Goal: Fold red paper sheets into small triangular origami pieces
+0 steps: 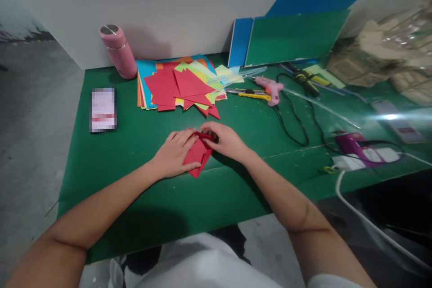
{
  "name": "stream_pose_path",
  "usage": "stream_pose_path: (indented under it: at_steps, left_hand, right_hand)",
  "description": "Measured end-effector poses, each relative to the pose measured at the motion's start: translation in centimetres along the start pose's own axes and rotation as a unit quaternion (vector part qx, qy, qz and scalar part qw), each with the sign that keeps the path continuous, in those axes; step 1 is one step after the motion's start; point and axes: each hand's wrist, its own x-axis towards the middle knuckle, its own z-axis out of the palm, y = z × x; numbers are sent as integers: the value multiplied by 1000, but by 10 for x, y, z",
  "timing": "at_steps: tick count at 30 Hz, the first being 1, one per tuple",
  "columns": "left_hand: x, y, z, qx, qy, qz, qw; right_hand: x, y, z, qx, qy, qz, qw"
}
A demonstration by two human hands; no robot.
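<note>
A folded piece of red paper (195, 156) lies on the green tabletop in front of me, with several creases and flaps. My left hand (173, 152) rests flat over its left side, fingers stretched out and the thumb along the lower part. At the paper's upper right edge, my right hand (227, 140) is closed, pinching a flap between thumb and fingers. The right fingertips are partly hidden behind the paper and in shadow.
Behind my hands is a stack of coloured paper (162, 87), with a pink bottle (122, 56) beside it. To the right lie a yellow cutter (254, 95), a pink glue gun (270, 88) with its cord, pliers (305, 82) and a power strip (351, 162).
</note>
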Motion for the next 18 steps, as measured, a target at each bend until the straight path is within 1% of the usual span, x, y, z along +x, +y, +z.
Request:
stream_pose_path:
  at_steps: [4, 8, 13, 15, 18]
  left_hand:
    - [0, 0, 0, 9, -7, 5, 1000]
    - [0, 0, 0, 6, -10, 5, 1000]
    - [-1, -3, 5, -25, 21, 18, 999]
    - [-2, -4, 6, -28, 26, 19, 999]
    - [-1, -3, 6, -16, 15, 10, 1000]
  right_hand:
    - [0, -1, 3, -14, 13, -5, 1000]
    - [0, -1, 4, -3, 8, -20, 1000]
    - [0, 1, 0, 51, -16, -25, 998]
    - [0, 3, -1, 35, -10, -42, 998]
    - [1, 6, 0, -15, -4, -82, 996]
